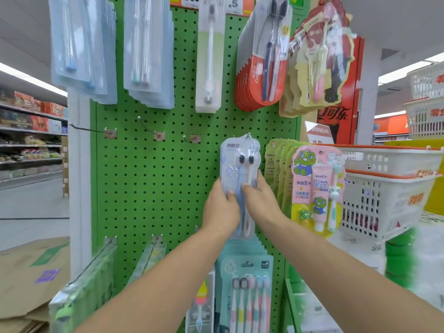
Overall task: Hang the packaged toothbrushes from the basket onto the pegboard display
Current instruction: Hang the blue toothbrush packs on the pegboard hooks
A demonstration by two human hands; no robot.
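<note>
A pale blue two-brush toothbrush pack (240,162) is held flat against the green pegboard (149,188), its top hole at a metal hook. My left hand (221,210) grips its left edge and my right hand (260,200) grips its right edge, thumbs on the front. The pack's lower part is hidden behind both hands. White baskets (384,205) with orange rims are stacked at the right; what they hold I cannot make out.
Three bare metal hooks (158,134) stick out left of the held pack. Kids' toothbrush-and-paste packs (317,188) hang right beside it, a five-brush pack (247,296) below, several more packs above. Cardboard (31,272) lies at lower left. Shelves line the aisle at the left.
</note>
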